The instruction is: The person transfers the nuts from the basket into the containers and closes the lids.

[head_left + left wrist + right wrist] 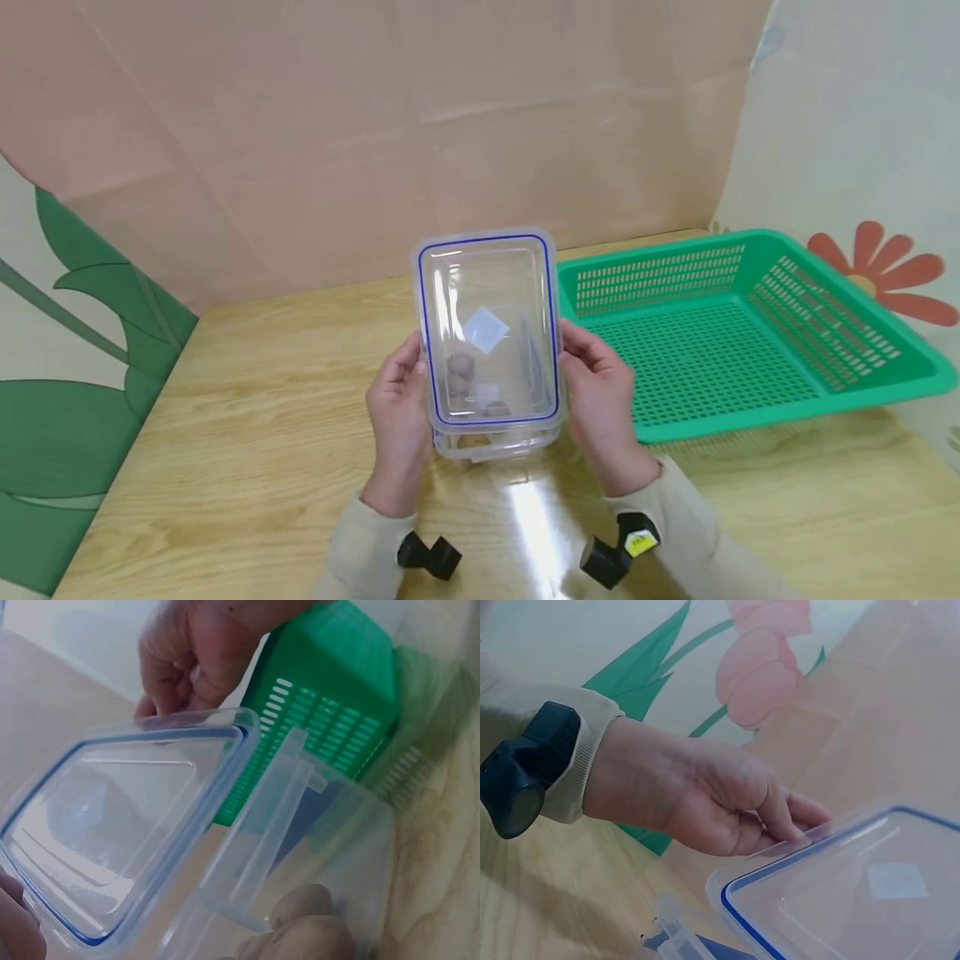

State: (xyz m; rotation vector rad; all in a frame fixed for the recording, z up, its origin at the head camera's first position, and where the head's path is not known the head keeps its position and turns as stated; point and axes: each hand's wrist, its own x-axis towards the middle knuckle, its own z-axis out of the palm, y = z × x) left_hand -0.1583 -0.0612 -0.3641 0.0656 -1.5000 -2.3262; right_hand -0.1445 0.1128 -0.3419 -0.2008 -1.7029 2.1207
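A clear plastic lid (491, 279) with a blue sealing strip is held tilted over a clear plastic container (497, 447). Between lid and container the left wrist view shows a gap. My left hand (397, 408) pinches the lid's left edge between thumb and fingers. On the opposite edge, my right hand (602, 404) grips it the same way. Several round brown things (313, 936) lie inside the container, seen through its wall; their kind is unclear. A white diamond-shaped patch (486, 330) shows through or on the lid.
A large green plastic basket (780, 417) with slotted walls stands to the right, close beside the container. The wood-grain table (262, 433) lies beneath everything. A pinkish sheet (315, 150) hangs behind, with flower-patterned panels at both sides.
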